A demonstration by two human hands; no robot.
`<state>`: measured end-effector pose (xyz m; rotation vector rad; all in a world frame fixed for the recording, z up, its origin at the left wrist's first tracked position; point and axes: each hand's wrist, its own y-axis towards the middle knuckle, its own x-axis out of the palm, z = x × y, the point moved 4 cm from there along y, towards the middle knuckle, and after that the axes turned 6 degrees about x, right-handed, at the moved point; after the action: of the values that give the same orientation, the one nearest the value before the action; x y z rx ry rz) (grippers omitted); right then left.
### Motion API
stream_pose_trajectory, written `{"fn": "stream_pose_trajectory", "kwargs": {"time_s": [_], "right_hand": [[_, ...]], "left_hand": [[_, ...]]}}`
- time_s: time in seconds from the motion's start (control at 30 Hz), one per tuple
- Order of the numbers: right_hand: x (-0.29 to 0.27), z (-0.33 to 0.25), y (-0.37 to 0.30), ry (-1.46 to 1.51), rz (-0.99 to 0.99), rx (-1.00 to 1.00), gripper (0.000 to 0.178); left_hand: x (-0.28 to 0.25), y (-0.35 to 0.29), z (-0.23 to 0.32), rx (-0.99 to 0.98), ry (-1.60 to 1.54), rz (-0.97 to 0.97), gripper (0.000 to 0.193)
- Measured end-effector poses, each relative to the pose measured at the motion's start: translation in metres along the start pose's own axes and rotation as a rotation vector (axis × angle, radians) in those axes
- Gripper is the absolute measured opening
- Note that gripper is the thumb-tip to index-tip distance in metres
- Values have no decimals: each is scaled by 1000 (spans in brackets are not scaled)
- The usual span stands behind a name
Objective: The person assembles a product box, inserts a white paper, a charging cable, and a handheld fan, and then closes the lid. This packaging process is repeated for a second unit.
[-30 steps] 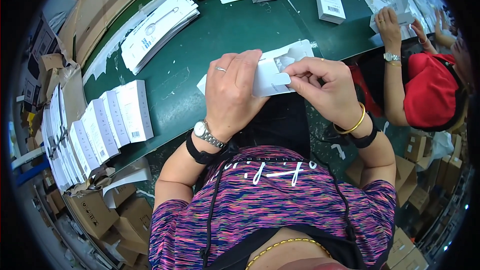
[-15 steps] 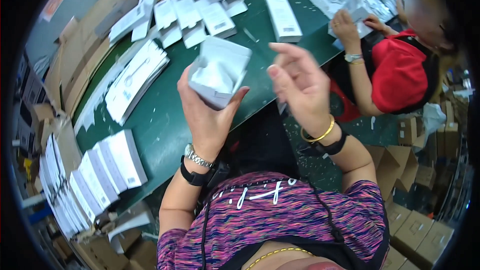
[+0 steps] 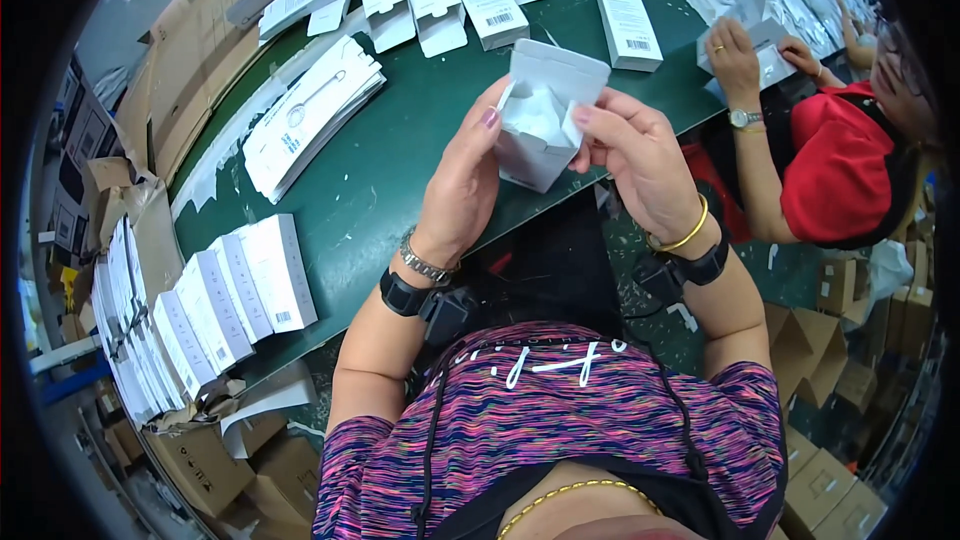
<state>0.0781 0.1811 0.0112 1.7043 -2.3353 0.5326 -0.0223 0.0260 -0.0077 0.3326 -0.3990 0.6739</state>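
Note:
Between my two hands is a white cardboard box, its top flap raised and its open end toward me. Something pale and crinkled, like a white plastic bag, fills the opening. My left hand grips the box's left side, thumb at the rim. On the right side my right hand pinches the rim between thumb and fingers. A stack of flattened printed cartons lies left of my left hand. Beyond the box, several white boxes with open flaps lie close together, and one closed white box lies apart.
The green table carries all this. At its left edge stands a row of white cartons. A co-worker in a red sleeve handles another white box at the right. Brown cardboard boxes sit at the lower right.
My right hand has come in from the right and now grips the box's rim. The box has moved right and slightly down in the picture, with my left hand still on it.

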Motion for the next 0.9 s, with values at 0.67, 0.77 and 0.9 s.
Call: {"fn": "stream_pose_trajectory", "kwargs": {"time_s": [0.67,0.77,0.9], "right_hand": [[25,-25,-45,-514,50,-378,34],[29,-20,-47,-539,87,-414,33],[30,-13,-49,-670,188,-551,31]], "left_hand": [[12,1,9,160,366,-24,44],[11,-1,8,170,327,-34,43],[9,-4,9,78,3,-53,41]]}}
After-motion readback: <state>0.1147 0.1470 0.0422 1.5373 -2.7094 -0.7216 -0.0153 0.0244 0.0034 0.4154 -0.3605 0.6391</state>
